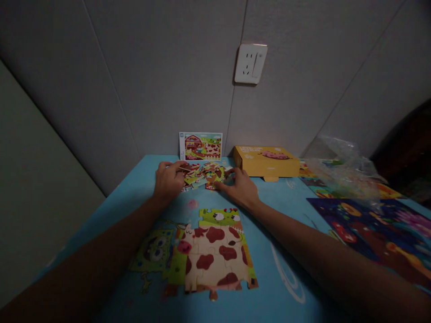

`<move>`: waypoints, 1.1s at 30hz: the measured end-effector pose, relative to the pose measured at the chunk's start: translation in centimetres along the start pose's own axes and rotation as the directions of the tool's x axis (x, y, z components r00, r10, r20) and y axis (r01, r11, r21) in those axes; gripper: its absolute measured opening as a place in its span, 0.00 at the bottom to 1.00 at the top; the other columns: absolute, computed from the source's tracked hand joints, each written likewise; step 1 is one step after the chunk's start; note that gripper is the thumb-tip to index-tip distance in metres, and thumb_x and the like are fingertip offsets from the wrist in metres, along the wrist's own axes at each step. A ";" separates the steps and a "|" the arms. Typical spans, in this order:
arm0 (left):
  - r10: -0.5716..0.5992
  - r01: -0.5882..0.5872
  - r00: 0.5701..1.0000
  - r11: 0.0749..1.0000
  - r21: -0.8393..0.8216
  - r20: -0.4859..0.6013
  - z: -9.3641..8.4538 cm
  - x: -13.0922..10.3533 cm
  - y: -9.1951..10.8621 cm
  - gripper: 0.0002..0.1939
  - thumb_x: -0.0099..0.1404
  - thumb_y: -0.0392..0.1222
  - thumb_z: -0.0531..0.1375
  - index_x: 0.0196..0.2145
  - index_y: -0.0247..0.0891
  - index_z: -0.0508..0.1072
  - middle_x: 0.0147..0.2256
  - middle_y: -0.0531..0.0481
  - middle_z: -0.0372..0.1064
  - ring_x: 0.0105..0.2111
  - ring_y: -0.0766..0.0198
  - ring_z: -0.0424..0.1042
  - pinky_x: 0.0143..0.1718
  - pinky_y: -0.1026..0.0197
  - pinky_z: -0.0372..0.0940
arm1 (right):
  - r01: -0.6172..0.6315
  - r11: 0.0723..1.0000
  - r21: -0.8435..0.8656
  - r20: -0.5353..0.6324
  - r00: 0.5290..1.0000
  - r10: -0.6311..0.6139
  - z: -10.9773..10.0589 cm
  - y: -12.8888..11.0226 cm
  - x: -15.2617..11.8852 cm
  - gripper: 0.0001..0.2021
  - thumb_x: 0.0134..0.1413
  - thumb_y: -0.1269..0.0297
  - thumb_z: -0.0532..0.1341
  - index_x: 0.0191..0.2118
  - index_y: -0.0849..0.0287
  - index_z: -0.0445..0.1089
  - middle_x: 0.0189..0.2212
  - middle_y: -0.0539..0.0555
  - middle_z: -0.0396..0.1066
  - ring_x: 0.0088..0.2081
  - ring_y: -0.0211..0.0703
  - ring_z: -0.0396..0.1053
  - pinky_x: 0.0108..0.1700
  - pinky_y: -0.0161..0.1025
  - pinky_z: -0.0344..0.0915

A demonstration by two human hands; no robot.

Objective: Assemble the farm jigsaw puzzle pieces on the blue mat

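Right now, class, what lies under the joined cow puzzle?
Under the joined cow puzzle is the blue tabletop, with a printed yellow cartoon figure showing beside the puzzle's left edge. Anything directly beneath the pieces is covered and cannot be seen.

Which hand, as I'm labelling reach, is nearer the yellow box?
Right: the right hand is by the left end of the yellow box; the left hand is farther, at the left edge of the puzzle pile.

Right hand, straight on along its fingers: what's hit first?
The pile of loose puzzle pieces. The right hand is right at the pile's edge, seemingly touching it already, though depth in this single dim view is hard to judge.
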State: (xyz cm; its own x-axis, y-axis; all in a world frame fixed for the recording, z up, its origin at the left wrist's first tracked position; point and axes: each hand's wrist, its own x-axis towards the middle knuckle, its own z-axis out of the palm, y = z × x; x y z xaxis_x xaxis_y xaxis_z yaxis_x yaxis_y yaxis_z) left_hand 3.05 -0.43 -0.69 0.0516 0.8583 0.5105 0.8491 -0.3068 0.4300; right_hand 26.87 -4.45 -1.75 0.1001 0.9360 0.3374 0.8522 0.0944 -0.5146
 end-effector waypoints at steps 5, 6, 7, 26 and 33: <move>0.046 -0.048 0.998 0.998 0.034 0.053 -0.1 0.1 0.3 0.22 0.64 0.37 0.46 0.39 0.39 0.81 0.43 0.46 0.78 0.43 0.52 0.72 0.52 0.47 0.60 | 0.442 0.897 -0.014 0.130 0.890 -0.437 0.7 -0.4 0.4 0.28 0.55 0.46 0.61 0.56 0.60 0.69 0.58 0.64 0.62 0.57 0.55 0.64 0.58 0.51 0.61; 0.038 -0.041 0.997 0.998 0.046 0.064 -0.1 0.2 0.4 0.23 0.64 0.37 0.46 0.38 0.39 0.81 0.43 0.46 0.78 0.43 0.52 0.72 0.52 0.47 0.60 | 0.488 0.873 -0.012 0.159 0.862 -0.481 0.9 -0.4 0.6 0.25 0.57 0.48 0.60 0.54 0.60 0.70 0.58 0.63 0.64 0.59 0.55 0.63 0.60 0.50 0.59; 0.023 -0.028 0.997 0.997 0.068 0.071 -0.1 0.2 0.4 0.23 0.64 0.37 0.46 0.37 0.39 0.82 0.42 0.45 0.78 0.43 0.52 0.73 0.51 0.47 0.60 | 0.509 0.861 -0.008 0.174 0.848 -0.500 1.0 -0.3 0.9 0.23 0.58 0.50 0.59 0.53 0.61 0.71 0.57 0.63 0.66 0.59 0.54 0.63 0.61 0.50 0.58; 0.243 -0.244 0.970 0.964 -0.103 -0.016 0.5 -1.1 2.1 0.28 0.66 0.46 0.51 0.63 0.42 0.63 0.58 0.43 0.65 0.62 0.49 0.57 0.62 0.43 0.53 | 0.605 0.770 0.203 -0.406 0.768 -0.496 0.0 -0.3 1.2 0.23 0.50 0.59 0.67 0.51 0.56 0.63 0.47 0.61 0.65 0.50 0.54 0.64 0.50 0.52 0.65; 0.385 -0.389 0.921 0.900 -0.198 -0.059 0.6 -1.5 2.4 0.21 0.68 0.43 0.50 0.52 0.39 0.75 0.54 0.45 0.70 0.59 0.53 0.63 0.61 0.47 0.56 | 0.584 0.789 0.190 -0.190 0.810 -0.554 0.8 -0.2 1.1 0.29 0.50 0.52 0.67 0.55 0.59 0.63 0.47 0.62 0.69 0.49 0.55 0.66 0.50 0.51 0.64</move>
State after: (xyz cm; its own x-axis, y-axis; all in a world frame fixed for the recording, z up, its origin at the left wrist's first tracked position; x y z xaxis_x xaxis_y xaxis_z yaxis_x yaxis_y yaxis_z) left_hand 5.38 -2.23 -0.88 0.3436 0.6476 0.6801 0.6395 -0.6917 0.3356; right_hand 26.43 -3.14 -1.91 -0.2933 0.6417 0.7087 0.6337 0.6855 -0.3584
